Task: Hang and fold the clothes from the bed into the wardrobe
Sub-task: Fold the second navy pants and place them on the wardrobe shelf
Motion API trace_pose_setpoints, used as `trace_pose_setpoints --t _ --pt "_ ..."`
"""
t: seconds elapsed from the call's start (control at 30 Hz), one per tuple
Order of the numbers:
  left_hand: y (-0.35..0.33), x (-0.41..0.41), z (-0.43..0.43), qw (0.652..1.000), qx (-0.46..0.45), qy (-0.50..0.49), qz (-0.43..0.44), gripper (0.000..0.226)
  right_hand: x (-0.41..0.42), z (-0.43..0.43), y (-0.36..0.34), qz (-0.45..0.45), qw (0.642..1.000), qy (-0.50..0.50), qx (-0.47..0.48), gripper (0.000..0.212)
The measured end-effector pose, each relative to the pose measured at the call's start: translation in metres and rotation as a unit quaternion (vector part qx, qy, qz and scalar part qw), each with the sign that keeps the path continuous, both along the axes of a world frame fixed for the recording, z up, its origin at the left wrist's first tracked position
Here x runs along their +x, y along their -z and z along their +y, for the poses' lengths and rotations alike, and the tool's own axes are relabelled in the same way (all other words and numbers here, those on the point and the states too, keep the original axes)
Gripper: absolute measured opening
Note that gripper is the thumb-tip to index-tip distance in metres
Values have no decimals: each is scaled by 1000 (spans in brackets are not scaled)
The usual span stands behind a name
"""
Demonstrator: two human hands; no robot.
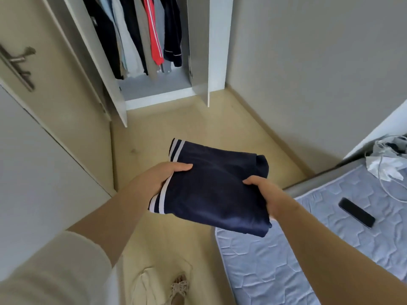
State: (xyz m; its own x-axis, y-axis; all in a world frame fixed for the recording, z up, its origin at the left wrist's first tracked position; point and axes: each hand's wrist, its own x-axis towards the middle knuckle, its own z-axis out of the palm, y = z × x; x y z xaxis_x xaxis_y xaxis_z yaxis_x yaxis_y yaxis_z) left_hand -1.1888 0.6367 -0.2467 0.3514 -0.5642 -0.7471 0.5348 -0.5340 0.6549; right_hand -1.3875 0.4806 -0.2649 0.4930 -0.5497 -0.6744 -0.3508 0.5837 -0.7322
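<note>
Pale wood floor [198, 128] runs ahead of us to the open wardrobe [217, 51], where hanging clothes [141, 34] crowd together inside. We hold a folded navy garment [211, 190] with white edge stripes in the air above the floor, just beside the bed [286, 260]: left hand [163, 177] grips the striped edge and right hand [266, 194] the opposite edge, each thumb pressed flat on top, the other fingers hidden under the cloth, so we cannot tell how they lie. On the mattress to our right lie a dark phone [356, 212] and, farther back, a crumpled heap of clothes [385, 159].
</note>
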Motion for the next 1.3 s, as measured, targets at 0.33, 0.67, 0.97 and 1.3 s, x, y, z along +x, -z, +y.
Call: trace_pose_setpoints --t 0.33,0.67,0.97,1.3 --pt "-20 162 32 997 -10 -64 -52 34 185 12 -14 11 997 -77 -5 29" --pt "-31 283 13 988 -34 -136 -62 37 331 -28 -37 -9 989 -147 -18 34" --pt "-69 445 -115 978 -56 -174 -100 38 503 -159 -78 -50 986 -152 -42 15" --pt "-130 607 -192 961 -120 -214 -126 38 686 -258 -154 -90 971 -205 -87 20"
